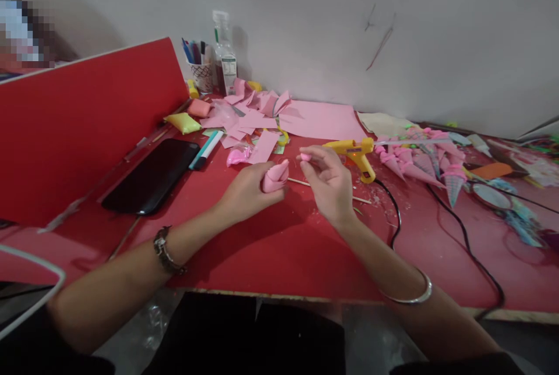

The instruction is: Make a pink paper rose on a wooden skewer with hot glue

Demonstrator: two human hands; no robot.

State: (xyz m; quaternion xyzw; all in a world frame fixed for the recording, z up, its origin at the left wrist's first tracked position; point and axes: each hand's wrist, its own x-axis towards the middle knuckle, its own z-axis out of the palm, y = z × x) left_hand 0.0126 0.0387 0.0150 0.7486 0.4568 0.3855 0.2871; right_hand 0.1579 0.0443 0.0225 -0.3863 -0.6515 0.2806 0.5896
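My left hand [248,188] is closed around a rolled pink paper cone [275,178], above the middle of the red table. Facing it, my right hand [329,183] pinches a small bright pink ball [305,156], which looks like clay, between thumb and fingertips. A narrow gap separates the ball from the cone. Just behind my right hand rests a yellow glue gun [360,156] with a small orange light on its body. Under my hands a thin wooden stick [301,182] lies on the table, partly hidden by my right hand.
Pink paper scraps [253,121] and a pink sheet [323,120] lie at the back. Several decorated cones [419,159] are piled at right, beside black cables [463,235]. At left are a black phone [152,177], markers [207,151] and a red upright panel [87,130]. A bottle [225,60] stands behind.
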